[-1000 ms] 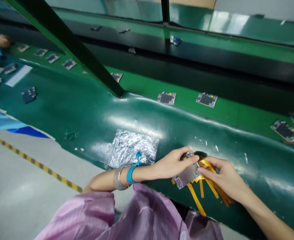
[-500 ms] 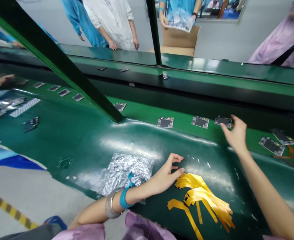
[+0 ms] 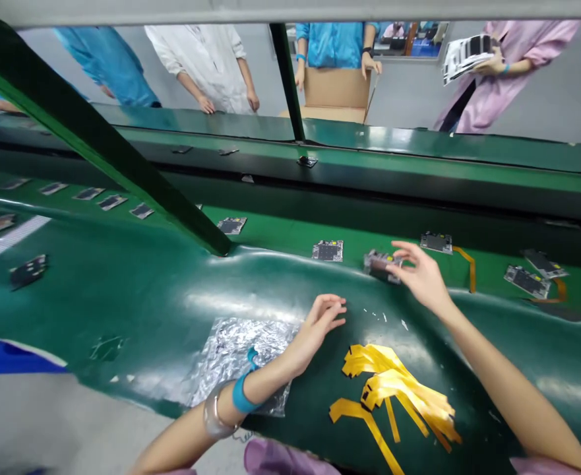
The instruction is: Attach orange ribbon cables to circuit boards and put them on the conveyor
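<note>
Lilac garment (image 3: 283, 458) showing below, blue strap (image 3: 243, 394) ringing the left wrist (image 3: 270, 374), its end (image 3: 252, 357) sticking up, shiny grey bangle (image 3: 214, 415) circling just behind.

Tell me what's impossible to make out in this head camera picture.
All in the head view:
Circuit board in the right hand's grip: markings lost to blur.
Silvery sheet: partly hidden under the left forearm.
Separate yellow ribbon cable: lower end cut off by the bottom edge.
White scraps: too small to identify.
Green strip: a stretch hidden behind the slanted green post.
</note>
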Available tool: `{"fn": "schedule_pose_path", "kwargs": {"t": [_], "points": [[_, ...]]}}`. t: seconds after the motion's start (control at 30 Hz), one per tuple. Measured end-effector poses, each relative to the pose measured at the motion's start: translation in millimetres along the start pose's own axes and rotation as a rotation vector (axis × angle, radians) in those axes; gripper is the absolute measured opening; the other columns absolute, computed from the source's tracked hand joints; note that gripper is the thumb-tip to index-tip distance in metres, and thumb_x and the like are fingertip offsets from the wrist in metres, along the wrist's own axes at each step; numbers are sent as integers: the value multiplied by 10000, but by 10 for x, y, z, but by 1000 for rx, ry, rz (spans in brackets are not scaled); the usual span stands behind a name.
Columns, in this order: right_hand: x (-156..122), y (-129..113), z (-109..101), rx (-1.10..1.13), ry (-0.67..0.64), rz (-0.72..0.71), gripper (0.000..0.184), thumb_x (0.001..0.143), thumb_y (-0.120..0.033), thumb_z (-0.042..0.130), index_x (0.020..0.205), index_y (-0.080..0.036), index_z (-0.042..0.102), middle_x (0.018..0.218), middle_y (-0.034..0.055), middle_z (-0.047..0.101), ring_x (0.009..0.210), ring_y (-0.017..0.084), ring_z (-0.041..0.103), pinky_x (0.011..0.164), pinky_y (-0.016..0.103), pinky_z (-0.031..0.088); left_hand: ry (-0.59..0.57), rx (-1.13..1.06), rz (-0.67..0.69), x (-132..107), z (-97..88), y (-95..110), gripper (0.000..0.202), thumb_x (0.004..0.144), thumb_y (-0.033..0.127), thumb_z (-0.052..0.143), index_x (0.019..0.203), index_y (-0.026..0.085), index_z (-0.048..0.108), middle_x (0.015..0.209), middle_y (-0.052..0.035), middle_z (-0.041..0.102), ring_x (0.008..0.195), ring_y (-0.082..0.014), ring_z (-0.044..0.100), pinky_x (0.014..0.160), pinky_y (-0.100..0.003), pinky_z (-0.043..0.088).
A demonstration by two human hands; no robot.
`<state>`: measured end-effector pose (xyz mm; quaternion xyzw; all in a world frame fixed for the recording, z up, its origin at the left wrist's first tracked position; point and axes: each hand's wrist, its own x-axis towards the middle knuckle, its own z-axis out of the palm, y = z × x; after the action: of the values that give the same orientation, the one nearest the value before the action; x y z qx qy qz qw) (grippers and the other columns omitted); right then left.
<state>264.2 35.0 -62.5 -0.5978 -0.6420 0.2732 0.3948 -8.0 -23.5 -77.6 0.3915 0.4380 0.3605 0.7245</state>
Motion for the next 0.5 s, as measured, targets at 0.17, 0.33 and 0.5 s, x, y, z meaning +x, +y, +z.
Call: {"fn": "schedule_pose_path", "kwargs": {"t": [0.17, 0.33, 0.5], "points": [[-735, -657, 7, 283, -504, 41, 510, 897, -204, 700, 1373, -334, 569, 1050, -4, 725, 855, 166, 737, 798, 320, 629, -362, -18, -165, -108, 98, 101, 592, 913, 678, 569, 1301, 231, 569, 1275, -124, 647, 1190, -304, 597, 961, -443, 494], [-1123, -697, 92, 96, -112, -89, 275, 935, -219, 700, 1195, -287, 640, 1172, 41, 696, 1083, 221, 668, 975, 397, 524, -399, 249, -65, -357, 267, 62, 454, 930, 489, 655, 1245, 163, 627, 1188, -102, 666, 1075, -249, 611, 970, -387, 496], [-1314, -541, 129, 47, -41, -94, 50, 954, -222, 686, 954, -268, 667, 1064, 35, 676, 1028, 222, 633, 921, 374, 488, -353, 309, -28, -493, 288, -47, 415, 988, 462, 558, 1266, 156, 604, 1079, -78, 663, 895, -175, 600, 849, -325, 528]]}}
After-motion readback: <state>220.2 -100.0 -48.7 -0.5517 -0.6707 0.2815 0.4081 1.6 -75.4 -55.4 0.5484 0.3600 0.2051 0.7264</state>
